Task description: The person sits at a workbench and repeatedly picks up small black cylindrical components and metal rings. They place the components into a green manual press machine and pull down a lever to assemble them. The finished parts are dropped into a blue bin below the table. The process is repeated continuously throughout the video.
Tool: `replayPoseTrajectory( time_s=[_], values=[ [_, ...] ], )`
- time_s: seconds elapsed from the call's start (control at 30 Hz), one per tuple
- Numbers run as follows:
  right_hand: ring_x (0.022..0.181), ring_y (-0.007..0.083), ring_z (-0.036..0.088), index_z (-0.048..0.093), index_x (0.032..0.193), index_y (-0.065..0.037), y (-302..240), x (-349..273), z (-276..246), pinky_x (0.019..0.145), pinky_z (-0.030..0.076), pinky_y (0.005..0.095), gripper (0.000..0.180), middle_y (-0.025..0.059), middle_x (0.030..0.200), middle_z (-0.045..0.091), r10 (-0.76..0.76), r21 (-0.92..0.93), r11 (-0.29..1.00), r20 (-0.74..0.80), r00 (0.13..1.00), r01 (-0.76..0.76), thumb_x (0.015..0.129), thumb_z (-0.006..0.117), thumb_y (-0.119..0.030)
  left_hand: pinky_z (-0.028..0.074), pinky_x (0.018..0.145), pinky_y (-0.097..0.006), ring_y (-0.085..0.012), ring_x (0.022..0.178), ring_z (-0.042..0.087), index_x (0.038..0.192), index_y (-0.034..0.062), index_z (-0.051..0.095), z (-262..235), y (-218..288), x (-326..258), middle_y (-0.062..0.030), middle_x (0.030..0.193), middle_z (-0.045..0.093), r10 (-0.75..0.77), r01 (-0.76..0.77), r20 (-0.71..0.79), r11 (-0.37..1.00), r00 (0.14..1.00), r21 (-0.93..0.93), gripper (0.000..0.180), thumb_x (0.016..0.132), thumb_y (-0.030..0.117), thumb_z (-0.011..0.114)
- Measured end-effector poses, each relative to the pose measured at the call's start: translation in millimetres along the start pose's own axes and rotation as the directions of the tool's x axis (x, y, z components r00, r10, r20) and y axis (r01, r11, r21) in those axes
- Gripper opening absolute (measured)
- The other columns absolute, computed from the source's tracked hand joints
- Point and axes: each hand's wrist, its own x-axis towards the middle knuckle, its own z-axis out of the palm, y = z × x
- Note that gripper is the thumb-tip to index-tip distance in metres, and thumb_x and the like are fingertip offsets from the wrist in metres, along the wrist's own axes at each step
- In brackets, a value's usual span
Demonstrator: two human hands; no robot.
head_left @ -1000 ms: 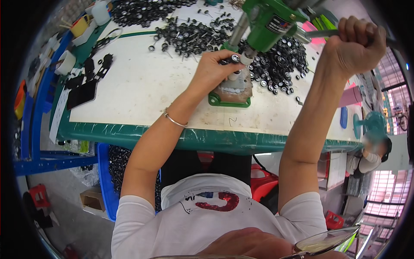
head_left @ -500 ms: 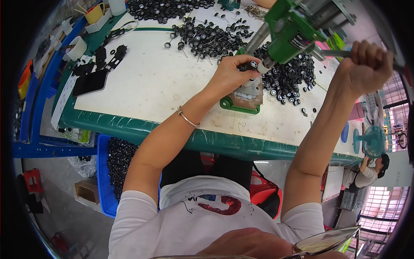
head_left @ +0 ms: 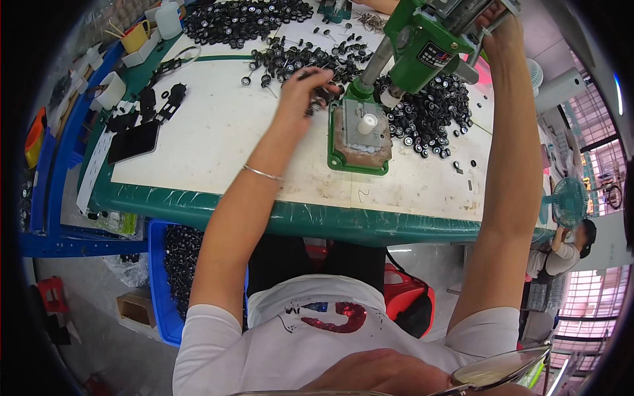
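A green hand press [head_left: 422, 63] stands on the table, its white tip raised above a white round seat [head_left: 367, 123] on the base plate, with a gap between them. My left hand [head_left: 300, 99] is left of the press, at the edge of a pile of small black wheels with thin metal axles [head_left: 314, 63]. Its fingers are curled round black wheels [head_left: 318, 102]; how many it holds is unclear. Up at the top right, my right hand [head_left: 503, 33] is closed round the press lever [head_left: 484, 38], its fingers partly hidden by the press.
Loose black wheels [head_left: 429, 115] lie behind and right of the press; another heap [head_left: 241, 23] is farther back. A phone [head_left: 134, 142] and black plastic parts [head_left: 173, 99] lie at the left. A blue bin [head_left: 156, 284] of parts stands below the table. A co-worker [head_left: 564, 254] is far right.
My left hand has moved left from under the press tip to the wheel pile, uncovering the white seat. My right hand has swung the lever up and away.
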Motion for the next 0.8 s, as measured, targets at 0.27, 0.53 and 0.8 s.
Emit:
replayPoseTrajectory(
  time_s=[0.27,0.53,0.8],
  values=[
    [0.055,0.0097,0.045,0.060,0.091,-0.004,16,-97,29,0.050,0.035,0.0236,0.029,-0.0004,0.073,0.052,-0.162,-0.392,0.917,-0.192,0.968,0.076,0.092,0.056,-0.033,0.043,0.052,-0.025,-0.0096,0.054,0.055,0.088,0.0040,0.069,-30,1,10,-0.0042,0.065,0.064,0.229,-0.122,0.009,0.483,0.973,0.867,0.019,0.077,0.018,0.074],
    [0.055,0.0073,0.053,0.068,0.098,-0.006,68,-198,-37,0.048,0.043,0.0235,0.023,-0.0010,0.074,0.059,0.273,-0.681,0.668,-0.151,0.950,-0.300,0.092,0.059,-0.026,0.050,0.076,-0.044,-0.0359,0.086,0.063,0.086,0.0070,0.071,-15,-16,7,-0.0174,0.087,0.065,0.239,-0.291,0.273,0.040,0.932,0.956,0.024,0.070,0.024,0.075],
    [0.074,0.0207,0.058,0.061,0.108,-0.010,116,-259,-46,0.068,0.048,0.0338,0.025,0.0052,0.087,0.058,0.171,-0.967,0.127,0.242,0.955,0.223,0.085,0.064,-0.018,0.051,0.070,-0.038,-0.0296,0.077,0.064,0.085,0.0059,0.071,-17,3,-3,-0.0169,0.086,0.065,0.043,-0.240,0.236,0.157,0.971,0.958,0.018,0.071,0.017,0.072]
  ],
)
